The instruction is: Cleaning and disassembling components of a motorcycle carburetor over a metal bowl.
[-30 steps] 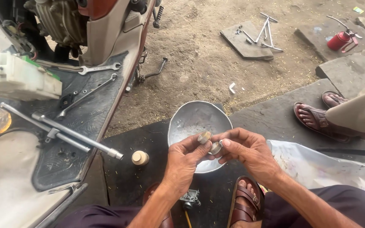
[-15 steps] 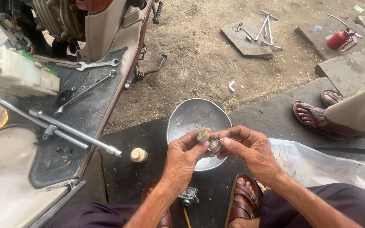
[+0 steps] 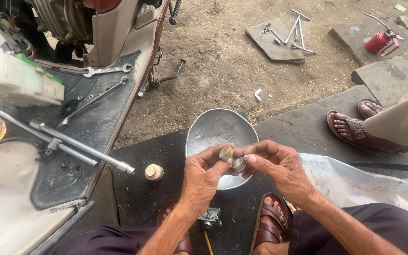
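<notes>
Hands: left hand (image 3: 204, 177) and right hand (image 3: 277, 167) meet over the metal bowl (image 3: 213, 127), fingertips almost touching.
Left grip: thumb and forefinger pinch a small brass cap (image 3: 226, 152).
Right grip: fingers closed round a second round brass piece (image 3: 239, 164), just beside the first.
Bowl: on the dark slab, under the hands.
Nearby: small tan cylinder (image 3: 154, 172) left of the bowl; T-bar socket wrench (image 3: 67, 141) and spanners (image 3: 105, 71) on the scooter footboard (image 3: 48, 184).
Bystander: sandalled foot (image 3: 352, 130) at right.
</notes>
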